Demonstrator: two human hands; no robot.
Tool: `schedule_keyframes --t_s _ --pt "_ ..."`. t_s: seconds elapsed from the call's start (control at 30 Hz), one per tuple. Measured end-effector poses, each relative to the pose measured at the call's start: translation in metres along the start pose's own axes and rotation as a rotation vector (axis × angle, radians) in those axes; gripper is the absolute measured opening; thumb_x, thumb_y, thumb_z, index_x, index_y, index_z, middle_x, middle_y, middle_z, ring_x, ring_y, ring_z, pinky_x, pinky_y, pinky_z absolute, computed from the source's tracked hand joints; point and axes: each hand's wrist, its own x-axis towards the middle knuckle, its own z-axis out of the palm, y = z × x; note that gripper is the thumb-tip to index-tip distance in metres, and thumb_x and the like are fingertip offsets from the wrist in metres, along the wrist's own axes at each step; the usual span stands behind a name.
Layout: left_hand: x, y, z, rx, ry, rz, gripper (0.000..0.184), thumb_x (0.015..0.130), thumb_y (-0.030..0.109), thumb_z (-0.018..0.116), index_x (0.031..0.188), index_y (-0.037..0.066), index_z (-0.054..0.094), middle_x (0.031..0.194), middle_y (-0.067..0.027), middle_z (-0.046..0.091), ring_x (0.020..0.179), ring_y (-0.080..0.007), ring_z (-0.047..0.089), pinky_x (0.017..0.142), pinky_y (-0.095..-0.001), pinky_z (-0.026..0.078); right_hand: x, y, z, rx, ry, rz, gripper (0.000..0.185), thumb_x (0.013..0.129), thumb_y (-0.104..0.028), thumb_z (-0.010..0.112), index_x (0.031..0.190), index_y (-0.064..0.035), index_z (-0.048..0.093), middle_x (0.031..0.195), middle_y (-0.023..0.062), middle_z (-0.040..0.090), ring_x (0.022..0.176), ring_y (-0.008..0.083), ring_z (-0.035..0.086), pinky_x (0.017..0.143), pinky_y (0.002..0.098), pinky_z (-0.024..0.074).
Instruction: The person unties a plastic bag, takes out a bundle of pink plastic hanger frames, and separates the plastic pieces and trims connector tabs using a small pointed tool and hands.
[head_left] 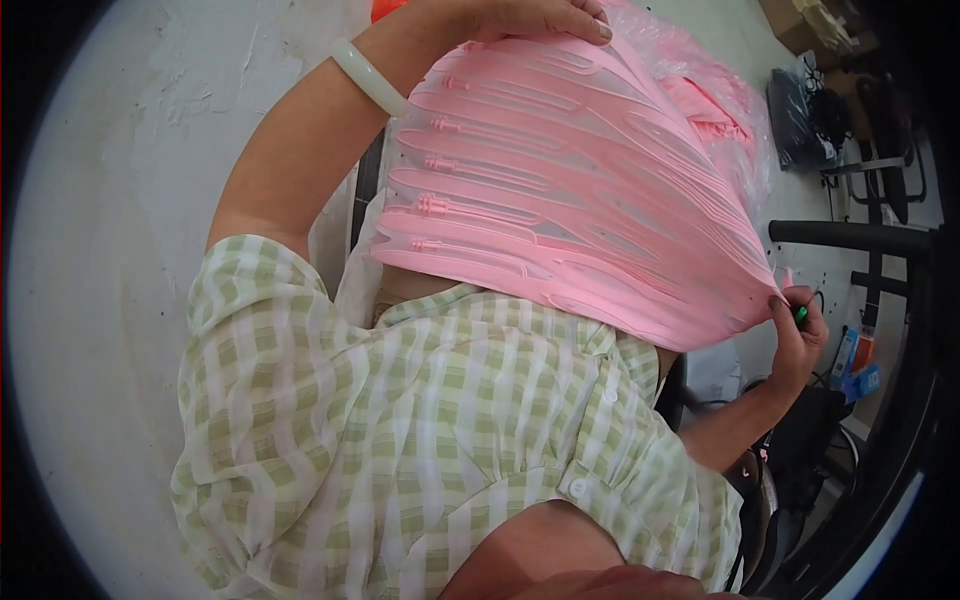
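A pink sheet (590,190) is stretched between my hands, over my front. Long slits, see-through gaps and rows of small tabs run across it. At the top of the view, my left hand (545,18) is closed on its upper edge; a pale bangle (368,78) circles that forearm. Over on the right, my right hand (797,325) pinches the sheet's pulled-out corner. A small green object (800,313), perhaps the end of a tool, shows between the fingers of that hand; the rest of it is hidden.
Clear plastic wrap (745,165) with more pink material lies beyond the sheet. A black bar (850,237) juts in from the right. Farther right are a black bundle in plastic (800,115), cardboard boxes (810,25) and a blue box (858,382).
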Motion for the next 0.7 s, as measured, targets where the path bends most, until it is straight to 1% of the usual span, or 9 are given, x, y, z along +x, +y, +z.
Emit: schedule_keyframes --t_s 0.07,0.17,0.23,0.3,0.33,0.4,0.47,0.63,0.7 --pt "0.003 -0.003 0.006 0.030 0.032 -0.043 0.028 0.084 0.026 0.052 0.095 0.002 0.061 0.082 -0.0001 0.057 0.074 -0.0087 0.049 0.068 -0.0243 0.041 0.000 0.007 0.003 -0.124 -0.035 0.092 0.006 0.073 0.001 0.061 0.074 0.0000 0.054 0.066 -0.0053 0.044 0.061 0.0037 0.036 0.055 0.0183 0.0272" --pt "0.018 -0.020 0.010 -0.064 0.019 -0.049 0.030 0.084 0.027 0.052 0.098 0.001 0.061 0.083 -0.0016 0.058 0.076 -0.0102 0.050 0.070 -0.0249 0.042 0.004 0.026 0.011 -0.152 -0.058 0.208 0.005 0.073 -0.001 0.061 0.075 -0.0001 0.056 0.065 -0.0064 0.044 0.060 0.0029 0.036 0.054 0.0179 0.0264" --pt "0.021 -0.023 0.014 -0.109 0.028 -0.052 0.031 0.084 0.027 0.052 0.098 0.001 0.061 0.084 -0.0019 0.059 0.076 -0.0111 0.051 0.070 -0.0250 0.042 0.002 0.036 0.012 -0.088 -0.074 0.205 0.006 0.073 -0.004 0.062 0.077 -0.0005 0.057 0.065 -0.0070 0.045 0.059 0.0020 0.035 0.053 0.0170 0.0250" --pt "0.021 -0.021 0.017 -0.128 0.049 -0.074 0.030 0.084 0.026 0.053 0.098 0.001 0.061 0.084 -0.0019 0.059 0.077 -0.0113 0.051 0.070 -0.0253 0.042 0.003 0.029 0.012 -0.156 -0.193 0.262 0.009 0.076 -0.007 0.060 0.083 -0.0009 0.061 0.066 -0.0075 0.047 0.058 0.0008 0.034 0.052 0.0167 0.0237" --pt "0.021 -0.019 0.018 -0.144 0.072 -0.093 0.029 0.083 0.025 0.054 0.098 0.001 0.061 0.084 -0.0018 0.059 0.077 -0.0115 0.052 0.070 -0.0255 0.043 0.005 0.026 0.013 -0.154 -0.193 0.263 0.009 0.076 -0.007 0.060 0.083 -0.0009 0.061 0.066 -0.0075 0.047 0.058 0.0008 0.034 0.052 0.0167 0.0237" --pt "0.025 -0.025 0.016 -0.223 0.049 -0.120 0.027 0.083 0.024 0.055 0.097 0.002 0.061 0.083 -0.0013 0.059 0.076 -0.0107 0.052 0.069 -0.0250 0.043 0.014 0.018 0.015 -0.013 -0.009 0.222 0.017 0.078 -0.010 0.058 0.093 -0.0019 0.063 0.065 -0.0077 0.047 0.054 0.0001 0.033 0.049 0.0168 0.0228" --pt "0.031 -0.027 0.017 -0.294 0.013 -0.138 0.025 0.083 0.023 0.056 0.097 0.003 0.060 0.083 -0.0007 0.059 0.076 -0.0099 0.052 0.069 -0.0244 0.043 0.038 0.014 0.019 0.079 -0.031 0.204 0.024 0.081 -0.013 0.055 0.101 -0.0025 0.062 0.066 -0.0068 0.049 0.053 0.0001 0.032 0.047 0.0173 0.0222" --pt "0.027 -0.021 0.018 -0.541 -0.123 -0.079 0.020 0.084 0.022 0.059 0.095 0.005 0.060 0.081 0.0031 0.057 0.071 -0.0046 0.052 0.064 -0.0187 0.043 0.111 0.007 0.060 0.100 -0.255 0.180 0.028 0.082 -0.020 0.055 0.104 -0.0041 0.061 0.079 -0.0043 0.056 0.057 0.0007 0.037 0.048 0.0165 0.0252" --pt "0.022 -0.015 0.019 -0.552 -0.117 -0.063 0.021 0.083 0.021 0.060 0.097 0.004 0.060 0.082 0.0028 0.058 0.072 -0.0042 0.052 0.065 -0.0184 0.043 0.130 0.013 0.076 0.190 -0.473 0.214 0.030 0.081 -0.023 0.057 0.104 -0.0045 0.061 0.084 -0.0039 0.057 0.058 0.0015 0.040 0.048 0.0166 0.0283"
